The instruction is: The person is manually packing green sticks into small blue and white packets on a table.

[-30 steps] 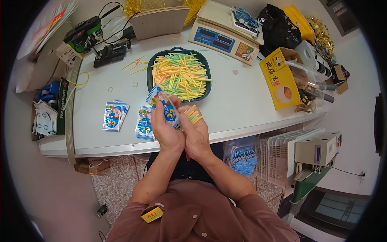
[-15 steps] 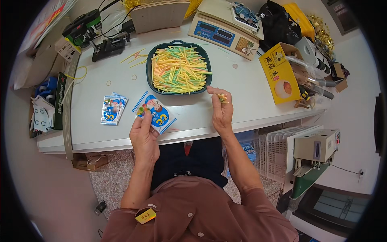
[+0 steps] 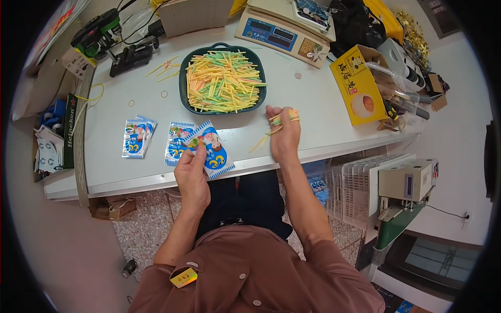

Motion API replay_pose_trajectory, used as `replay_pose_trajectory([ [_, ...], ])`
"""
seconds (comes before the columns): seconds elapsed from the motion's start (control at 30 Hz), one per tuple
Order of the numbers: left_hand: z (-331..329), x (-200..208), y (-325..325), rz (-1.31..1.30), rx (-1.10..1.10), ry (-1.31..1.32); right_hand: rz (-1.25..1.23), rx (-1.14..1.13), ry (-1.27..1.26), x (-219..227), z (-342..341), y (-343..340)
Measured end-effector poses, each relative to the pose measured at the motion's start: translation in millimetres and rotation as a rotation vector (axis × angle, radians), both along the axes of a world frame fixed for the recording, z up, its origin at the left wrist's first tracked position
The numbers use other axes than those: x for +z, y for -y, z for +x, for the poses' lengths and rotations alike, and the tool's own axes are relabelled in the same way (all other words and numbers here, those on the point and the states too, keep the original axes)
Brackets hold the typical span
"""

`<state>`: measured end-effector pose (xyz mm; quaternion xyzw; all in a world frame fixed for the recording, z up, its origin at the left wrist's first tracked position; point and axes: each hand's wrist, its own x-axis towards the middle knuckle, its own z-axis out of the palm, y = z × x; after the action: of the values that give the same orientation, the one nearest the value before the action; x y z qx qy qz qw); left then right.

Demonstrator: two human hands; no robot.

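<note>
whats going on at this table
A person sits at a white table. The left hand holds a blue and white printed packet at the table's near edge. The right hand grips a small bundle of coloured sticks just in front of a dark tray heaped with yellow, green and orange sticks. More packets lie flat to the left.

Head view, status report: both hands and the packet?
Left hand holds blue-and-white packet over table edge. Right hand pinches small bundle of sticks beside tray. Nothing between them.
</note>
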<state>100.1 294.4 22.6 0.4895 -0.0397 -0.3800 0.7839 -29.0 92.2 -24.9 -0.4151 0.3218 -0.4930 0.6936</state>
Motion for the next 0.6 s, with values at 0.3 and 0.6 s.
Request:
replay_pose_trajectory([
  [0.3, -3, 6, -1, -0.024, -0.023, -0.109, 0.375, -0.133, 0.587, -6, -31, 43],
  [0.6, -6, 7, 3, 0.025, -0.207, -0.046, 0.346, -0.09, -0.151, 34, -91, 19],
])
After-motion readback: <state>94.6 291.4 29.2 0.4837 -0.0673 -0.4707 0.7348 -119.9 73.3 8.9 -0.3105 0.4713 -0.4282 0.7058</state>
